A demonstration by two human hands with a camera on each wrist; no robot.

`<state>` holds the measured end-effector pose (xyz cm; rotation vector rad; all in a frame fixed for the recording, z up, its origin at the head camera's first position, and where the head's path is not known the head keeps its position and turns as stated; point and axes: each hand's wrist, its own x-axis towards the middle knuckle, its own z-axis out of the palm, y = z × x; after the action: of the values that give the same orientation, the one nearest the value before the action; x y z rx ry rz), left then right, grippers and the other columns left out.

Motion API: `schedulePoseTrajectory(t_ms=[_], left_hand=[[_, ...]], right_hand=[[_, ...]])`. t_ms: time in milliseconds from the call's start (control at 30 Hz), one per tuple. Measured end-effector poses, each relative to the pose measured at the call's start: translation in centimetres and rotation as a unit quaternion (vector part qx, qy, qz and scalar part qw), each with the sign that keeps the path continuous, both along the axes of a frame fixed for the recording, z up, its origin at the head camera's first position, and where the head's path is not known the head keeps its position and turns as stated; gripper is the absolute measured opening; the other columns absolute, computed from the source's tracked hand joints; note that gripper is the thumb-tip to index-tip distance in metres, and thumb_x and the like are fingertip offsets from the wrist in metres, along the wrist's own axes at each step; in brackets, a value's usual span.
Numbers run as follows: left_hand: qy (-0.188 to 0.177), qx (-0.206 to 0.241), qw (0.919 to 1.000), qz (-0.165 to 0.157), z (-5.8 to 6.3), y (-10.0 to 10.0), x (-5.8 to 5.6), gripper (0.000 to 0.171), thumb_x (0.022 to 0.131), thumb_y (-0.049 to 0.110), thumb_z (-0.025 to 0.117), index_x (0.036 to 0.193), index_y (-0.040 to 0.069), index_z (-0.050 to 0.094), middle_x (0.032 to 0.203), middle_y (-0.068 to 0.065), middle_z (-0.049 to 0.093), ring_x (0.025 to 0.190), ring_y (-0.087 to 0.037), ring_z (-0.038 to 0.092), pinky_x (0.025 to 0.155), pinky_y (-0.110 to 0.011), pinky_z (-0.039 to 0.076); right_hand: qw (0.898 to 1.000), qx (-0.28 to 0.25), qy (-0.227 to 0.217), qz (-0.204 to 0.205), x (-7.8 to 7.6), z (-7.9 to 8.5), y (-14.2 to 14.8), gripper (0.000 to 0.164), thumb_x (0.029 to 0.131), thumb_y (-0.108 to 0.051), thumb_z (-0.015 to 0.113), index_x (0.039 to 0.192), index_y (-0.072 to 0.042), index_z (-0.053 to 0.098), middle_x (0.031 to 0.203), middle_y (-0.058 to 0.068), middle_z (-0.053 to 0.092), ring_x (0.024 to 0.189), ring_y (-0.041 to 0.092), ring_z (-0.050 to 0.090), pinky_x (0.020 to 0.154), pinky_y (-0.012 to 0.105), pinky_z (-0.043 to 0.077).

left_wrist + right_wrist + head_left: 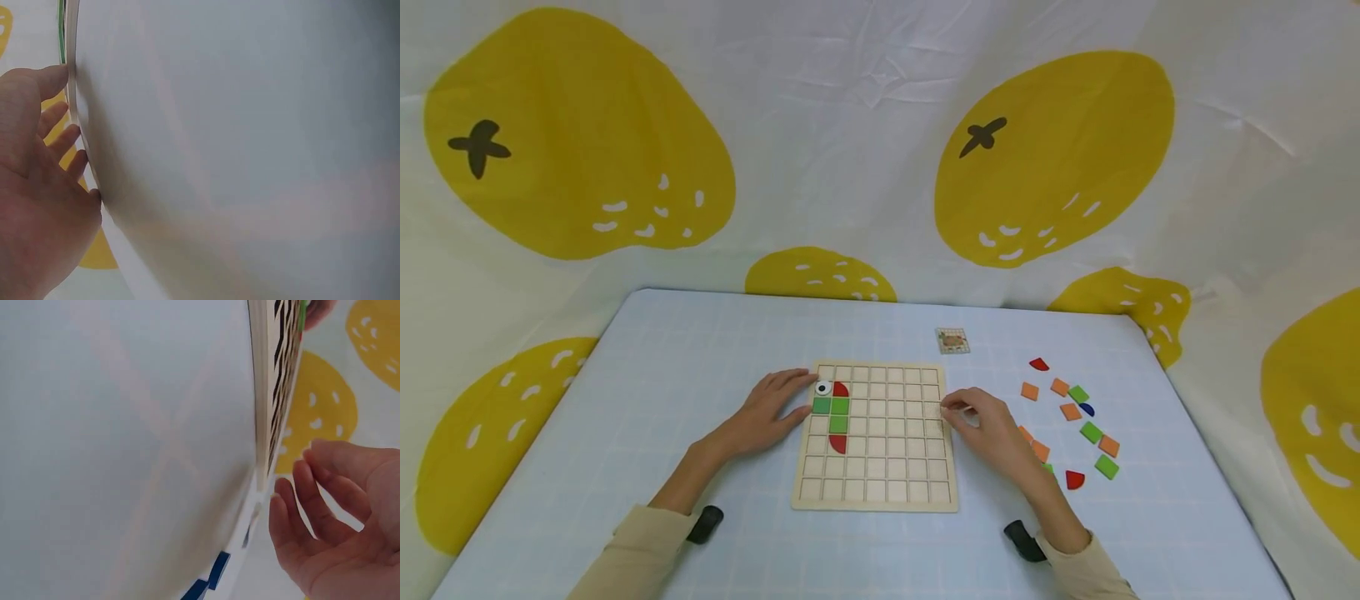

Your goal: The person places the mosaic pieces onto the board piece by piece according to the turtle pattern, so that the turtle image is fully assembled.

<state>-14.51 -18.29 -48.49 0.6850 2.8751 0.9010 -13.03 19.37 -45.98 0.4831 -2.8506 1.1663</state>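
Note:
A pale wooden grid board (887, 492) lies on the table. In its upper left cells sit a white eye piece (823, 388), red rounded pieces (838, 444) and several green square tiles (838, 424). My left hand (763, 417) rests at the board's left edge, fingers spread and thumb touching the side; the left wrist view shows this hand (44, 150) against the rim. Beside the right edge is my right hand (992, 425), thumb and index tips close together, other fingers loosely curved. In the right wrist view nothing shows between the fingers of this hand (344, 512).
Loose orange tiles (1070, 412), green tiles (1107, 467), red pieces (1075, 480) and a blue piece (1087, 410) lie right of the right hand, partly hidden by it. A small picture card (952, 340) lies behind the board. A lemon-print cloth (850, 167) hangs behind the table.

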Motion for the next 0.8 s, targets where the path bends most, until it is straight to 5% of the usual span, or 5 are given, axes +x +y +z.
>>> schedulePoseTrajectory(t_ms=[533, 800], left_hand=[[-0.002, -0.013, 0.9999, -0.007, 0.0, -0.2, 0.1, 0.06, 0.104, 0.028, 0.062, 0.157, 0.008, 0.042, 0.16, -0.017, 0.039, 0.148, -0.04, 0.031, 0.118, -0.062, 0.027], [-0.004, -0.013, 0.9999, -0.006, 0.0, -0.3, 0.1, 0.061, 0.104, 0.029, 0.062, 0.158, 0.009, 0.041, 0.161, -0.016, 0.038, 0.15, -0.04, 0.028, 0.119, -0.062, 0.026]], right_hand=[[0.996, 0.049, -0.023, -0.077, 1.4, 0.0, 5.9, 0.026, 0.094, -0.008, 0.075, 0.12, -0.005, 0.07, 0.118, 0.01, 0.07, 0.107, 0.029, 0.064, 0.091, 0.05, 0.057], [0.995, 0.068, -0.025, -0.071, 2.0, -0.2, 8.3, 0.029, 0.093, -0.011, 0.077, 0.121, -0.006, 0.071, 0.118, 0.009, 0.069, 0.106, 0.027, 0.062, 0.091, 0.044, 0.057]])
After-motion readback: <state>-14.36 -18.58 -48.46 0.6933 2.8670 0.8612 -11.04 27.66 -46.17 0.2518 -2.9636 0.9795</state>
